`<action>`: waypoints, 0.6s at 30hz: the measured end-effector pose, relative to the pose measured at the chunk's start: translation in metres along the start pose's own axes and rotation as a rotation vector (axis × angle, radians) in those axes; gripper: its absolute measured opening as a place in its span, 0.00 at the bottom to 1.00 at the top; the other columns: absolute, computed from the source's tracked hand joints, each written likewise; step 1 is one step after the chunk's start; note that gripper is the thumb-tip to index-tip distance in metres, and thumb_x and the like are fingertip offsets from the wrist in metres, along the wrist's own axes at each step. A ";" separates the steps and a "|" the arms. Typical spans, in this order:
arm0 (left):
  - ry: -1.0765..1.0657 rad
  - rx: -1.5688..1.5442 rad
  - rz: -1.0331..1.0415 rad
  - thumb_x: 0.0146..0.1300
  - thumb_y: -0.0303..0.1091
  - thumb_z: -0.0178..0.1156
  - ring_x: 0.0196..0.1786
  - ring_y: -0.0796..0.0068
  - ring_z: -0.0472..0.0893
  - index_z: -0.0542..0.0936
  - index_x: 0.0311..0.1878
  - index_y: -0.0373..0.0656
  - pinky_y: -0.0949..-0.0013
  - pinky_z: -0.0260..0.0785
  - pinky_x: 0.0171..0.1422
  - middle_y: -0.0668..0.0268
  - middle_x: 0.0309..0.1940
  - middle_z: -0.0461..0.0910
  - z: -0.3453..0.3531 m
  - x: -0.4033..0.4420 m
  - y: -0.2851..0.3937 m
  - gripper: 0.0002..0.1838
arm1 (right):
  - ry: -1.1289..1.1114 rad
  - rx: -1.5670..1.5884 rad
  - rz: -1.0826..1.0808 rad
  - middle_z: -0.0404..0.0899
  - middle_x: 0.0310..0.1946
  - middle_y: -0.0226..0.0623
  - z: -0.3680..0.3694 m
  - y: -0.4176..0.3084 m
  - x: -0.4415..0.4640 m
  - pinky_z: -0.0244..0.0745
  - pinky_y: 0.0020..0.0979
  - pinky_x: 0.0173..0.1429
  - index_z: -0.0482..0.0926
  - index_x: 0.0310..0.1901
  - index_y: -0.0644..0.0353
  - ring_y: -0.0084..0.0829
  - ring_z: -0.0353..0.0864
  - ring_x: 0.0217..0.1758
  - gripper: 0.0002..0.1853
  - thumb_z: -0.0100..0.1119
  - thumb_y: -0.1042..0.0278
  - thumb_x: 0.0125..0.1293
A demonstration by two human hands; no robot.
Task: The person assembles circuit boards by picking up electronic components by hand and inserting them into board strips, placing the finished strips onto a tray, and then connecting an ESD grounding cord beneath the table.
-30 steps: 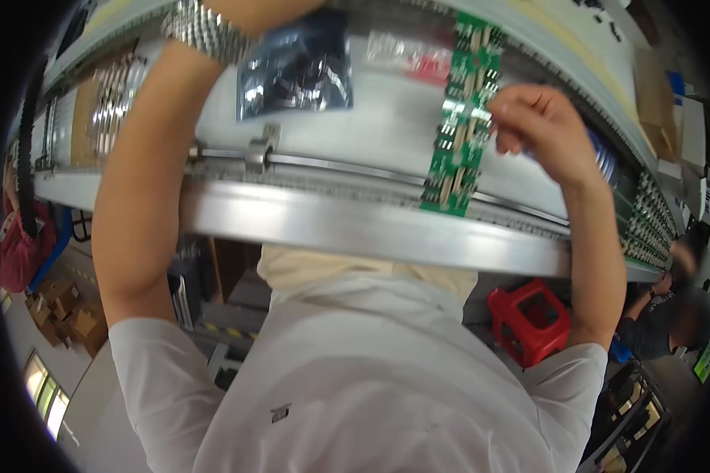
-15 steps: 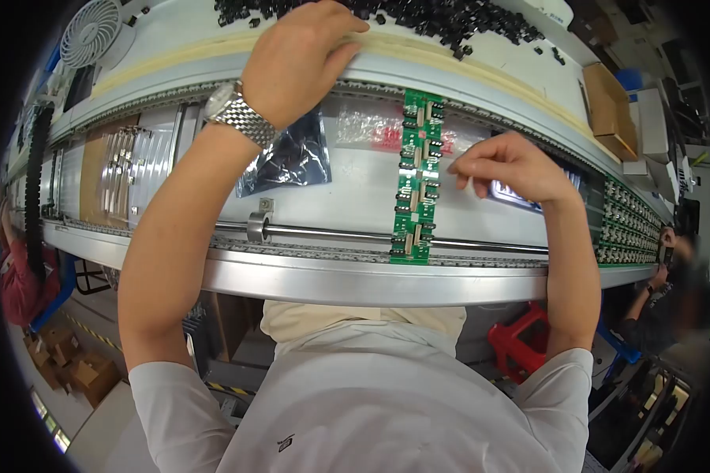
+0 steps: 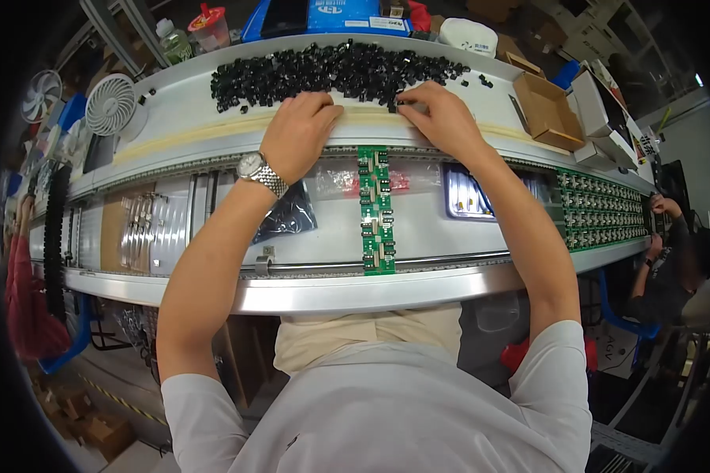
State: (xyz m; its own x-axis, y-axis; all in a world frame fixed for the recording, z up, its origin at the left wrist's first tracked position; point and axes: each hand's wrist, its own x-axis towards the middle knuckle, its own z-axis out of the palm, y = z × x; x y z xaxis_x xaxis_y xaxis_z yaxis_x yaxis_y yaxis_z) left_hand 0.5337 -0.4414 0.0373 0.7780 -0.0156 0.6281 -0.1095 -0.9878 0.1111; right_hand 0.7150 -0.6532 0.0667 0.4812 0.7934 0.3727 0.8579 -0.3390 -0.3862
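My left hand (image 3: 301, 134), with a metal-banded watch (image 3: 254, 167) on the wrist, is at the pale strip along the front of the parts tray. Its fingers are curled together and their tips are hidden. At the front edge of the heap of small black components (image 3: 315, 72), my right hand (image 3: 443, 118) has thumb and index finger closed around a black component (image 3: 400, 102). Below and between the hands, a green circuit board strip (image 3: 377, 209) with black sockets lies across the conveyor rails.
A silver bag (image 3: 292, 214) and a blue-edged tray (image 3: 467, 197) lie between the rails. Populated green boards (image 3: 603, 206) are at right, near another person's hands (image 3: 664, 206). A white fan (image 3: 114, 106) and a cardboard box (image 3: 546, 114) flank the heap.
My right hand has moved up from beside the circuit board to the black components. My left hand's fingers have curled in at the tray edge. The camera view has shifted, showing more of the heap.
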 end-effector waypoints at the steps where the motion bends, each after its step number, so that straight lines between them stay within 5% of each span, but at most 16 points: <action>1: -0.021 -0.020 -0.023 0.69 0.30 0.62 0.51 0.63 0.80 0.84 0.52 0.43 0.63 0.72 0.60 0.66 0.53 0.82 0.001 -0.001 -0.001 0.11 | -0.025 -0.035 -0.012 0.88 0.44 0.38 0.001 0.001 0.002 0.76 0.23 0.37 0.87 0.52 0.66 0.20 0.80 0.33 0.14 0.68 0.67 0.69; 6: 0.056 -0.056 -0.055 0.67 0.29 0.62 0.46 0.64 0.79 0.83 0.46 0.42 0.64 0.72 0.54 0.65 0.45 0.81 0.008 -0.003 -0.009 0.07 | -0.211 0.489 0.359 0.87 0.46 0.40 -0.031 -0.009 -0.015 0.78 0.20 0.42 0.87 0.49 0.68 0.22 0.84 0.39 0.11 0.69 0.74 0.67; 12: 0.055 -0.067 -0.053 0.65 0.27 0.64 0.44 0.63 0.83 0.85 0.48 0.41 0.65 0.76 0.53 0.67 0.45 0.86 0.003 -0.003 -0.005 0.09 | -0.335 0.696 0.345 0.86 0.46 0.40 -0.037 -0.032 -0.060 0.80 0.19 0.48 0.87 0.46 0.70 0.24 0.85 0.42 0.09 0.70 0.82 0.64; 16: -0.074 -0.579 -0.309 0.65 0.25 0.66 0.33 0.75 0.84 0.86 0.45 0.34 0.74 0.79 0.40 0.60 0.38 0.88 -0.024 0.008 0.019 0.07 | -0.289 0.859 0.118 0.86 0.45 0.39 -0.029 -0.030 -0.070 0.81 0.20 0.51 0.87 0.45 0.70 0.25 0.85 0.42 0.09 0.70 0.84 0.63; 18: -0.166 -0.672 -0.391 0.65 0.25 0.66 0.35 0.73 0.85 0.86 0.45 0.35 0.73 0.79 0.43 0.62 0.40 0.88 -0.036 0.004 0.035 0.07 | -0.285 0.880 0.143 0.86 0.45 0.39 -0.030 -0.030 -0.070 0.81 0.20 0.51 0.87 0.45 0.70 0.25 0.84 0.42 0.10 0.71 0.83 0.63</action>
State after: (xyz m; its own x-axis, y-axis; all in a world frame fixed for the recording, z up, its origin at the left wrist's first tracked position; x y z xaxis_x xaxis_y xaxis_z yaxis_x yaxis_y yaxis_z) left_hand 0.5107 -0.4710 0.0709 0.9132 0.2380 0.3308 -0.1182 -0.6222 0.7739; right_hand 0.6607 -0.7140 0.0772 0.4092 0.9073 0.0964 0.2934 -0.0308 -0.9555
